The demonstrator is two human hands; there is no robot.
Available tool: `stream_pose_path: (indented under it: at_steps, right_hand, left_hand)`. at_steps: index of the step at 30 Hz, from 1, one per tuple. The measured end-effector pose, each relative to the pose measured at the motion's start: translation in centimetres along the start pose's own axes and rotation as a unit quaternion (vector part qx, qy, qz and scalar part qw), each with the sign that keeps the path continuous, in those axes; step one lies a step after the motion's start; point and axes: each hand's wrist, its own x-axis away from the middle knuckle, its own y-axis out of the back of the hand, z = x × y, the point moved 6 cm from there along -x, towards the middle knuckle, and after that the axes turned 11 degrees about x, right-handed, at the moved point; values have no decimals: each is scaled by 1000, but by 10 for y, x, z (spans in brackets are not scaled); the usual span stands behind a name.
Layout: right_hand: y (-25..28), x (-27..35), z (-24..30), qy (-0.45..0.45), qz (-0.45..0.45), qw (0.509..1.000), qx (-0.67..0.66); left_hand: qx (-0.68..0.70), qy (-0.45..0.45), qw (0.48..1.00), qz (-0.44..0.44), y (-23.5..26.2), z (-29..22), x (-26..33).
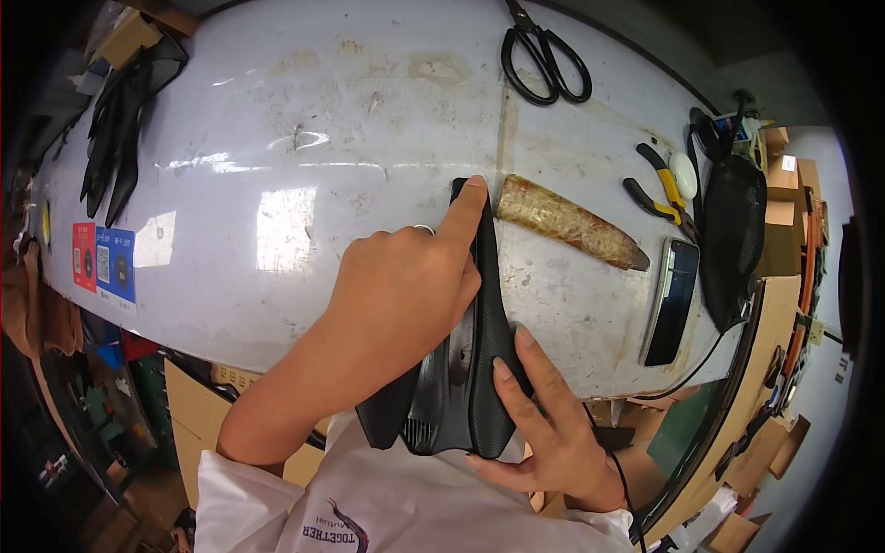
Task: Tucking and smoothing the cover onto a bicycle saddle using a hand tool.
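A black bicycle saddle (484, 369) lies upside-down-looking and lengthwise on the near part of a worn white table (304, 120), its narrow nose pointing away from me. My left hand (406, 286) presses down on the saddle, the index finger stretched along the nose to its tip. My right hand (544, 424) holds the wide rear right side, fingers laid on the textured cover. Both forearms wear white sleeves.
Black scissors (544, 55) lie at the far edge. A knife wrapped in brown tape (567, 223) lies right of the saddle nose. Yellow-handled pliers (659, 194), a dark phone (671, 300) and a black mesh part (733, 235) sit at the right. Black saddle covers (124, 120) lie far left.
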Motion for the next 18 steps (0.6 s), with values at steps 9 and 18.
stream_pose_path:
  at_steps: [9,18]
  right_hand:
    - [-19,2,6,49,22,979,195]
    - [-12,-3,2,62,34,983,169]
  left_hand:
    - [-27,-11,1000,-10,-3,-2,4]
    - [435,-76,857,267,25,21,49]
